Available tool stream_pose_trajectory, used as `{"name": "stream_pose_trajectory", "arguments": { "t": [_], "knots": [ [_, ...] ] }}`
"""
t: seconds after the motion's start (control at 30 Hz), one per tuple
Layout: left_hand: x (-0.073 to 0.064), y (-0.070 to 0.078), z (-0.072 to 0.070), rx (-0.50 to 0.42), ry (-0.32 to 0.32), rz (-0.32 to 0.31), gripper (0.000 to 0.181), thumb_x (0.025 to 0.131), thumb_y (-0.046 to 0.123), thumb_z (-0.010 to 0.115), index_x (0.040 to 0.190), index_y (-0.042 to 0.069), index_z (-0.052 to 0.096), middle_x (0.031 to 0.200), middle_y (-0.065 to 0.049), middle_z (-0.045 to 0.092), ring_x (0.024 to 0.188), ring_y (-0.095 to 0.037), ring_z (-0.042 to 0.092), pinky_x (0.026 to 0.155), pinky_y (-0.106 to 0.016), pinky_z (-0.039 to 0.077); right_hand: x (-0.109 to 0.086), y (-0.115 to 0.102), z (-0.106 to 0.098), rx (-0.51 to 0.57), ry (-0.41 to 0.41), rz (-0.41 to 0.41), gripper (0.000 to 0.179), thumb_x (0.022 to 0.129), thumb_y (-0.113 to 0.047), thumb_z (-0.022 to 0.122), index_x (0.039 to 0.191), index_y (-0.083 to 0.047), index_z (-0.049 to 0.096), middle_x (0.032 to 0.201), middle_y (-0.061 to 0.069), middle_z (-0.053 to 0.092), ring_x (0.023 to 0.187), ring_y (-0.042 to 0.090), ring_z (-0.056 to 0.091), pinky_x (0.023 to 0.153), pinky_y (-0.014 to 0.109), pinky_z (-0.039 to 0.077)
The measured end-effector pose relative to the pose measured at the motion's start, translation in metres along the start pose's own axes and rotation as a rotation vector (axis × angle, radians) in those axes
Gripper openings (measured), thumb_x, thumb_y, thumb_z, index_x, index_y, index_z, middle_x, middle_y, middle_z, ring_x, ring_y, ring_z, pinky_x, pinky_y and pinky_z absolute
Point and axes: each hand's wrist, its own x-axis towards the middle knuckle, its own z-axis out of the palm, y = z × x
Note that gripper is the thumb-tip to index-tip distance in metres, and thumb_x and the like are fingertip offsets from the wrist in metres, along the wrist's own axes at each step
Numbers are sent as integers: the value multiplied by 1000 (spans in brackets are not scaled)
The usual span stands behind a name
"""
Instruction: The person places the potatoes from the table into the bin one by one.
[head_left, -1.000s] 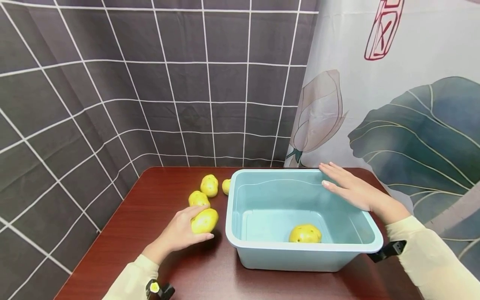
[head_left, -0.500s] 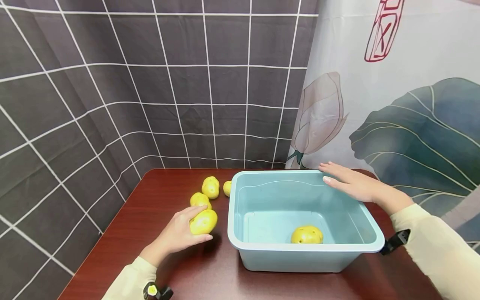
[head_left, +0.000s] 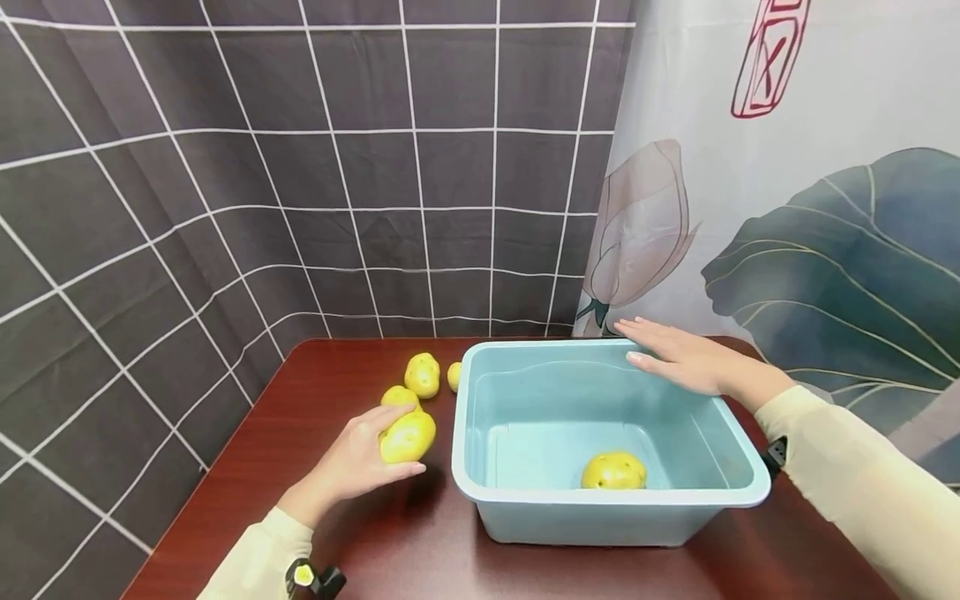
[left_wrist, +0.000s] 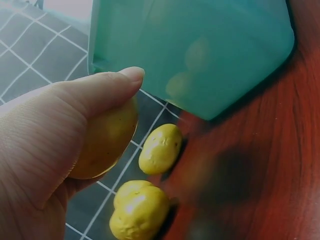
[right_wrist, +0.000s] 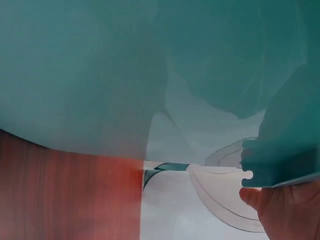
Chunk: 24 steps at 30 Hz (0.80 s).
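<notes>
My left hand (head_left: pixel 348 462) grips a yellow potato (head_left: pixel 411 437) over the table, left of a light blue plastic basin (head_left: pixel 585 495). In the left wrist view, the thumb lies along this potato (left_wrist: pixel 107 142); most of the other fingers are hidden. Straight-fingered, my right hand (head_left: pixel 678 357) lies over the basin's back right rim. The right wrist view catches part of that hand (right_wrist: pixel 295 210) at the rim, against the basin's outer wall (right_wrist: pixel 100 75). One potato (head_left: pixel 613 471) sits inside the basin near the front wall.
Behind the held potato lie another potato (head_left: pixel 399 397), a further one (head_left: pixel 422 375), and a third (head_left: pixel 454 377) partly hidden by the basin. The dark red table (head_left: pixel 300 400) ends at a grey gridded curtain (head_left: pixel 375 167) and a white floral one (head_left: pixel 697 100).
My right hand has shifted slightly left along the basin's rim, with its forearm. My left hand and its potato have hardly moved.
</notes>
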Motion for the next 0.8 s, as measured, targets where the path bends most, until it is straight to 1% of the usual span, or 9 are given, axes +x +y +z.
{"name": "stream_pose_trajectory", "arguments": {
  "t": [0.1,0.2,0.33,0.43,0.57,0.8],
  "knots": [
    [5,2,-6,16,14,17,79,60,41,90,127,10,62,120,-2,64,105,-20,61,86,-40,53,-1,-3,-1,-9,20,0,63,99,-53,39,153,-22,27,157,4,25,145,32,14,110,62,14],
    [12,6,-14,25,26,46,78,60,39,90,126,9,62,118,-3,64,104,-20,61,84,-40,53,-1,-3,-1,-12,24,-3,63,99,-53,38,153,-22,27,157,4,26,145,33,14,110,62,15],
    [26,14,-27,23,31,86,78,61,38,90,127,10,61,116,-2,64,100,-17,61,79,-37,53,-3,-3,0,-5,24,0,62,100,-52,38,153,-22,28,157,3,26,145,33,14,110,61,15],
    [38,21,-37,24,28,118,78,62,37,90,129,10,60,117,-2,65,101,-17,61,80,-36,53,-3,-2,0,-7,29,-1,61,100,-52,38,153,-22,28,157,3,27,145,33,15,110,61,16],
    [53,32,-45,34,-4,157,78,65,39,88,131,10,59,120,-1,65,104,-17,62,83,-35,53,-3,-1,-1,-8,32,-4,60,101,-51,36,153,-22,28,157,3,26,145,33,14,109,62,16],
    [77,51,-51,66,-97,182,77,68,45,84,132,9,58,121,-3,64,105,-17,62,85,-34,52,-3,1,1,3,29,-14,58,102,-48,34,153,-22,28,157,3,26,145,33,13,110,61,15]
  ]
}}
